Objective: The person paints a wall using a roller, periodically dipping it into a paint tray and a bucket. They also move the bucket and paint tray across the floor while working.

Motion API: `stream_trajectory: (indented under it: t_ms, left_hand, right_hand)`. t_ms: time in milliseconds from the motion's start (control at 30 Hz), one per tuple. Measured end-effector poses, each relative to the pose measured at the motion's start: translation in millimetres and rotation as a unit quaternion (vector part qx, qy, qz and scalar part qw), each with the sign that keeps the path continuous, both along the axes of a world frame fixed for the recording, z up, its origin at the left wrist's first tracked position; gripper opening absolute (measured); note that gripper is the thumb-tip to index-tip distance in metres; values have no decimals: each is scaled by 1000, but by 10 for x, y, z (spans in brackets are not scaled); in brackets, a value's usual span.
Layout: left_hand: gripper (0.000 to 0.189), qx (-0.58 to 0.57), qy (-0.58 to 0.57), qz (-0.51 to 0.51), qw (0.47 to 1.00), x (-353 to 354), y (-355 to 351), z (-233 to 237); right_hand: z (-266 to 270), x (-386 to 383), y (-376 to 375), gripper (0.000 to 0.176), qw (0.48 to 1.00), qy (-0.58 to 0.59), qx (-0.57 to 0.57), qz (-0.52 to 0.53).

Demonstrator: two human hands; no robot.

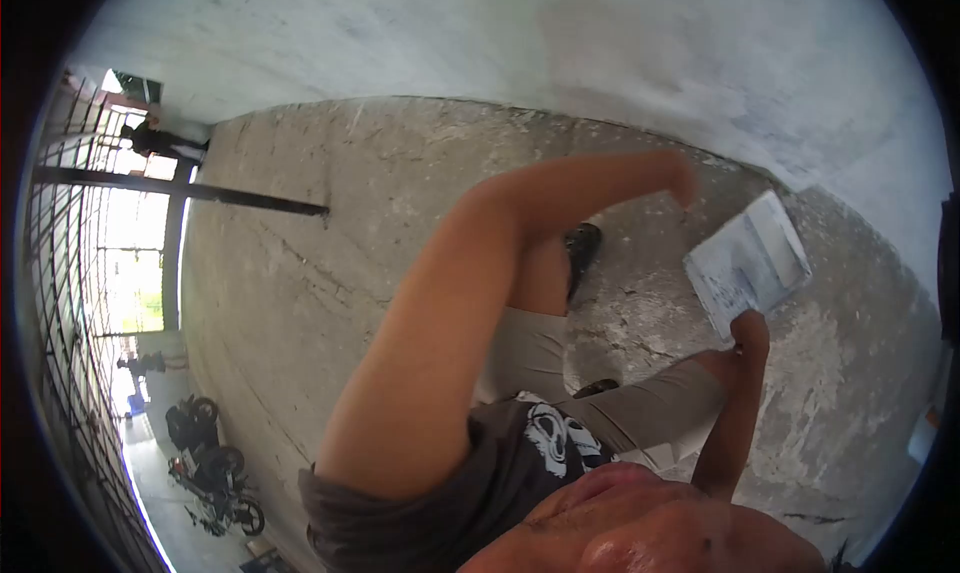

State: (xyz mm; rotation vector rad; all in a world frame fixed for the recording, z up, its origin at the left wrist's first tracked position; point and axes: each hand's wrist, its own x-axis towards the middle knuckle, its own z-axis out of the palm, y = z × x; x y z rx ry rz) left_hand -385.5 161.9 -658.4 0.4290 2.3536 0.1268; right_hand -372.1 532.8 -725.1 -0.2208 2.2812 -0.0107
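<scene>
A whitish rectangular tray-like object (765,243), with a pale band across it and greyer, speckled patches, is low over or on the concrete floor at the right. My right hand (750,328) is closed at its near edge and appears to grip it; the fingertips are hard to see. On the far side, my left hand (685,183) hangs with the arm bent at the elbow, a short distance from the tray-like object and apart from it. Motion blur smears its fingers, so their shape cannot be made out.
A pale wall (650,63) rises close beyond the cracked concrete floor (300,263). A dark post (260,198) stands at the left. Motorcycles (215,473) and a barred opening (90,253) are farther off, with another person (160,143) near it. My bent knees lie below my arms.
</scene>
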Motion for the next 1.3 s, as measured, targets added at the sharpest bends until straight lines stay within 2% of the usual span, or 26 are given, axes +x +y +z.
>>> stream_trajectory:
  t_ms: [33,100,133,267,367,400,433,467,500,533,567,600,667,700,733,767,800,833,867,900,933,967,1033,1167,1267,1300]
  left_hand:
    - [61,5,2,27,1000,29,-38,269]
    - [58,20,35,78,996,139,-125,816]
    - [58,32,67,103,992,202,-182,1066]
    - [52,101,191,189,958,659,-616,2006]
    - [54,-16,189,233,954,984,-986,2647]
    - [56,-55,191,220,955,1026,-1194,2743]
    - [58,-97,181,241,949,1082,-1296,2910]
    - [57,-177,129,208,953,978,-1426,3047]
    - [57,-168,139,197,956,906,-1488,3151]
    - [55,-142,143,273,941,870,-1562,3206]
    - [54,-112,138,349,920,865,-1629,3185]
    - [54,-93,137,344,924,816,-1775,3019]
    - [52,-86,364,292,880,656,-2131,2554]
    - [52,-76,367,281,884,582,-2239,2370]
    - [53,-81,465,279,836,504,-2336,2165]
    - [54,-83,553,276,782,428,-2398,1965]
    - [54,-71,544,268,792,367,-2398,1884]
    - [54,-82,513,318,793,321,-2358,1923]
    - [56,-94,482,364,791,278,-2324,1941]
    - [57,-92,534,338,769,249,-2300,1868]
    - [60,-87,582,313,745,233,-2324,1768]
    - [65,-90,589,297,746,185,-2468,1659]
    - [48,-99,678,197,701,168,-2469,1581]
    - [45,-27,664,234,710,105,-2300,1602]
    - [42,79,672,279,682,76,-2259,1532]
    - [40,80,669,291,679,71,-2261,1515]
  right_hand:
    - [54,-113,58,24,1000,7,3,-12]
    - [110,-336,149,28,999,3,12,50]
    - [162,-403,227,26,999,-13,-29,-3]
    - [398,-545,374,25,1000,-7,-30,5]
    - [466,-637,506,26,999,-47,-18,17]
    - [572,-651,563,25,998,-44,-18,40]
    - [712,-679,634,24,997,-37,-18,58]
    - [870,-716,705,24,999,-28,-15,44]
    - [1020,-773,783,21,997,-47,-17,54]
    - [1248,-790,855,19,995,-68,-13,65]
    - [1465,-793,925,19,996,-64,3,56]
    - [1737,-766,923,19,997,-42,-44,39]
    - [2167,-662,766,24,991,20,-132,22]
    - [2241,-572,642,28,983,60,-173,15]
    - [2103,-521,538,32,939,199,-258,108]
    - [1956,-457,414,35,863,326,-329,200]
    - [2070,-251,30,36,911,255,-318,57]
    - [2164,-109,-376,38,932,181,-301,-91]
    - [1820,-137,-554,39,916,242,-314,-63]
    - [1459,-180,-726,39,898,299,-320,-34]
    - [1321,-160,-979,39,888,332,-316,-31]
    - [1194,-136,-1251,38,878,364,-309,-25]
    - [1124,-129,-1628,38,904,327,-270,-52]
    - [861,-175,-1990,37,913,334,-226,-64]
    - [776,-361,-2163,37,944,286,-158,-37]
    - [620,-519,-2328,36,951,276,-139,20]
